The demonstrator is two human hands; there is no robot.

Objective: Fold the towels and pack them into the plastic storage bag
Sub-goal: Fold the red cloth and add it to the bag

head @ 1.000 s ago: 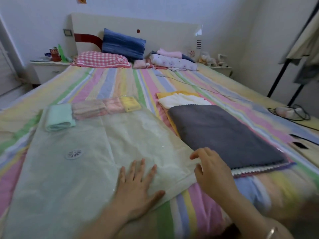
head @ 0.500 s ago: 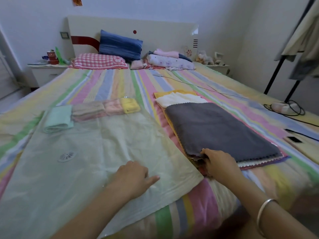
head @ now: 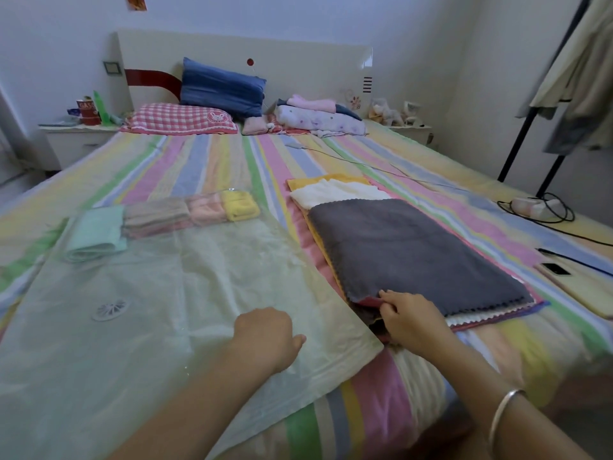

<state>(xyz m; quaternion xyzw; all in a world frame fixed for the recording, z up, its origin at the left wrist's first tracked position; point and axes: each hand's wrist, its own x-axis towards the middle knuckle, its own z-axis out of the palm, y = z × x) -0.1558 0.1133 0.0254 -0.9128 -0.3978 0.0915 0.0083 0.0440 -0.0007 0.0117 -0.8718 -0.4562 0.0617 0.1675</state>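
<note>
Storage bag point(head: 149, 293) flat on bed point(head: 205, 161), left side; four folded towels point(head: 159, 217) in row inside, far end. Left hand point(head: 265, 336) curled, resting on bag, nothing seen in grip. Right hand point(head: 411, 320) pinches near corner of grey towel point(head: 414, 250), top of one stack point(head: 491, 318); layers too fine to count. Step, likely: taking next towel. Next: peel top layer alone, fold.

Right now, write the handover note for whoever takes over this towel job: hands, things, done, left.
Left hand: fingers curled, resting on the clear plastic storage bag; whether it pinches the plastic cannot be told.
Right hand: pinches the near corner of the dark grey towel, top of the unfolded towel pile beside the bag.
Done: mint green towel, beige towel, pink towel and yellow towel lie folded in a row at the bag's far end, apparently inside.
Left: fold the pile and pack it.
</note>
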